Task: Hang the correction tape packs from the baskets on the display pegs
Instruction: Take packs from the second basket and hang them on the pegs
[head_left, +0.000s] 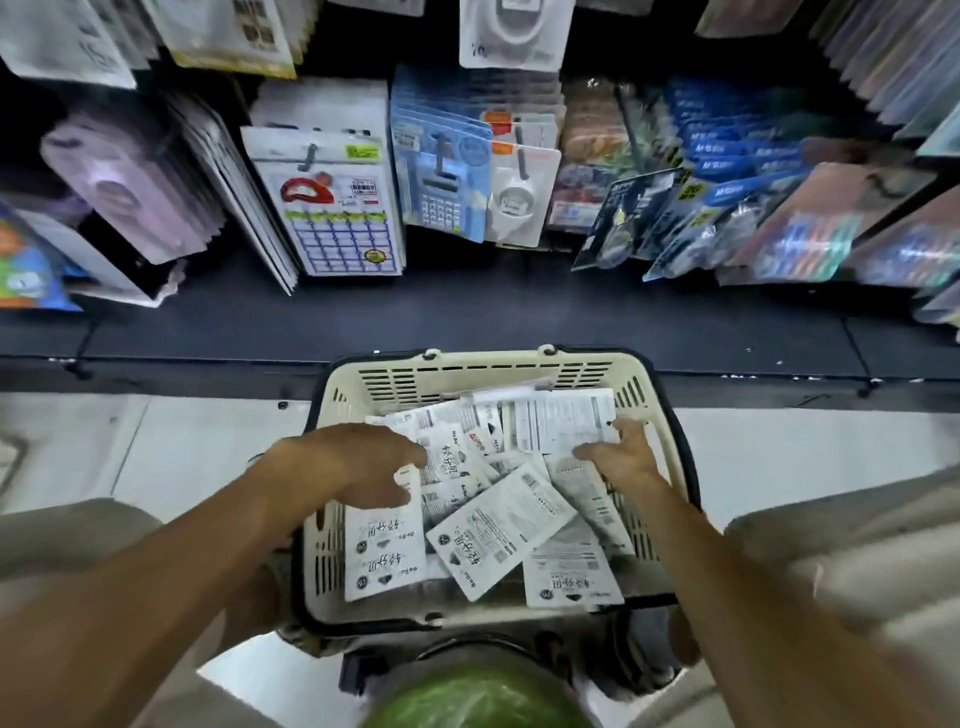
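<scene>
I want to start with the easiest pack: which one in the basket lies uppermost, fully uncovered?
The tilted pack in the middle of the basket: its whole face shows and it overlaps its neighbours, while the others are partly covered.

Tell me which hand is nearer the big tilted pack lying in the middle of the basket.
Left. The left hand hovers just up-left of the tilted pack. The right hand is farther up-right, resting on packs by the basket wall.
</scene>
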